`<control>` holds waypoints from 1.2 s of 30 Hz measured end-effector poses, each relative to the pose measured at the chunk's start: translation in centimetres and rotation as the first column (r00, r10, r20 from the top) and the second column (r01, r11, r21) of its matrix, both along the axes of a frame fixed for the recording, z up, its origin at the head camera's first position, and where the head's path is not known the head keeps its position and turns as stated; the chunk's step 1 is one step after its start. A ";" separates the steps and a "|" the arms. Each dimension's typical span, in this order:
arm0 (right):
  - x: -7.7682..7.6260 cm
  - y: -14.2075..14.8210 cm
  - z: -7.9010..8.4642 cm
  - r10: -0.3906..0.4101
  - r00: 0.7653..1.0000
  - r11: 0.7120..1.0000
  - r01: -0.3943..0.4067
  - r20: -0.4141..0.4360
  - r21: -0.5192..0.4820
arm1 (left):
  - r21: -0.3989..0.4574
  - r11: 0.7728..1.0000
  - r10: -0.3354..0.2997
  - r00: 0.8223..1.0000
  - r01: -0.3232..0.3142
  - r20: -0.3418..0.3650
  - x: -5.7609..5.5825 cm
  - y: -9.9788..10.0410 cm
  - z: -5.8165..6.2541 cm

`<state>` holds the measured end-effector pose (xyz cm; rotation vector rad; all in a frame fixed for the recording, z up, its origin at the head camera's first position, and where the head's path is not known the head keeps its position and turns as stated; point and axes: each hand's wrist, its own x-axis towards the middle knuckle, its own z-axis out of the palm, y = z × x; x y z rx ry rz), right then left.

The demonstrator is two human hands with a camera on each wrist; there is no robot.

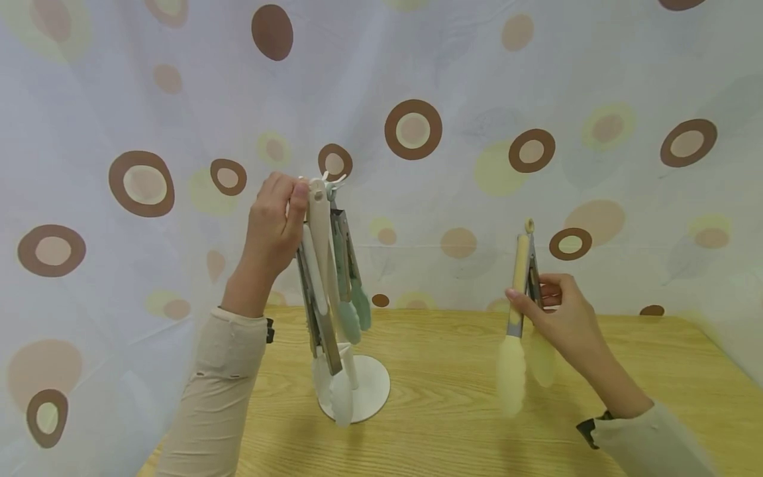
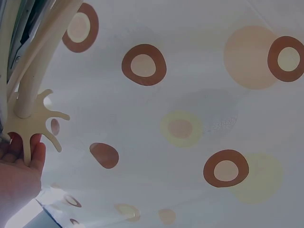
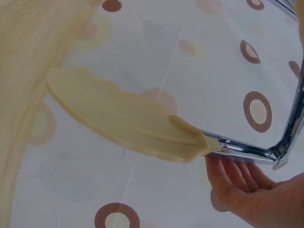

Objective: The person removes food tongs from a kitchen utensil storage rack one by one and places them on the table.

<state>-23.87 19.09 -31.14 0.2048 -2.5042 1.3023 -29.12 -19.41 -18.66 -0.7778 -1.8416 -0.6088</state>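
Observation:
A white utensil rack (image 1: pixel 381 391) with a round base and a crown of curved hooks (image 2: pixel 57 115) stands left of centre. My left hand (image 1: pixel 275 215) is at its top, fingertips curled round one hook in the left wrist view. Right beneath and beside that hand hang several tongs, among them cream-handled tongs (image 1: pixel 320 245) and tongs with blue-green tips (image 1: pixel 360 305). My right hand (image 1: pixel 566 318) holds yellow tongs (image 1: pixel 520 268) off to the right, thumb on one arm and fingers behind the other. Their scalloped tips (image 3: pixel 118 116) point down and stand apart, above the table.
A wooden table (image 1: pixel 429 371) lies beneath everything. Behind it hangs a white curtain (image 1: pixel 357 66) printed with brown, peach and yellow circles, which also closes off the left side. The rack's hanging tongs reach down close over its base.

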 end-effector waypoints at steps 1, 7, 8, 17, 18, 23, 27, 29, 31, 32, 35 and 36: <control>0.0 0.1 0.0 -0.001 1.000 1.000 0.001 0.002 0.001 | 0.000 1.000 -0.001 1.000 0.001 -0.001 0.0 0.0 0.0; 0.2 1.0 -0.4 -0.024 1.000 0.999 0.023 0.018 0.025 | -0.001 1.000 -0.006 1.000 0.006 -0.009 -0.1 0.0 0.0; 0.2 1.1 -0.5 -0.031 0.999 0.999 0.030 0.016 0.034 | -0.001 1.000 -0.007 1.000 0.007 -0.011 -0.1 0.0 0.0; 0.4 2.7 -1.3 -0.063 0.997 0.995 0.060 0.033 0.080 | -0.005 1.000 -0.006 1.000 0.006 -0.009 0.0 -0.1 0.0; 0.5 2.8 -1.4 -0.066 0.997 0.994 0.062 0.037 0.085 | -0.006 1.000 -0.006 1.000 0.006 -0.006 0.0 -0.1 0.0; 0.5 3.6 -2.0 -0.086 0.995 0.990 0.080 0.048 0.113 | -0.009 1.000 0.000 1.000 0.000 0.005 0.1 -0.1 0.0; 0.5 4.6 -2.7 -0.101 0.992 0.985 0.089 0.072 0.151 | -0.013 1.000 0.002 1.000 -0.001 0.009 0.1 -0.1 -0.1; 0.6 5.1 -2.9 -0.106 0.991 0.981 0.091 0.085 0.170 | -0.015 1.000 0.001 1.000 -0.001 0.008 0.0 -0.1 -0.1; 0.5 5.7 -3.1 -0.110 0.989 0.978 0.090 0.097 0.190 | -0.015 1.000 0.000 1.000 0.000 0.006 0.0 -0.1 -0.1; 0.5 6.0 -3.3 -0.113 0.988 0.975 0.090 0.104 0.202 | -0.015 1.000 -0.001 1.000 0.001 0.004 0.0 -0.1 0.0; 0.4 7.0 -3.7 -0.121 0.985 0.969 0.091 0.121 0.229 | -0.014 1.000 -0.003 1.000 0.003 0.003 0.0 -0.1 0.0; 0.4 7.3 -3.8 -0.121 0.984 0.967 0.087 0.130 0.238 | -0.015 1.000 -0.002 1.000 0.003 0.003 0.0 -0.1 0.0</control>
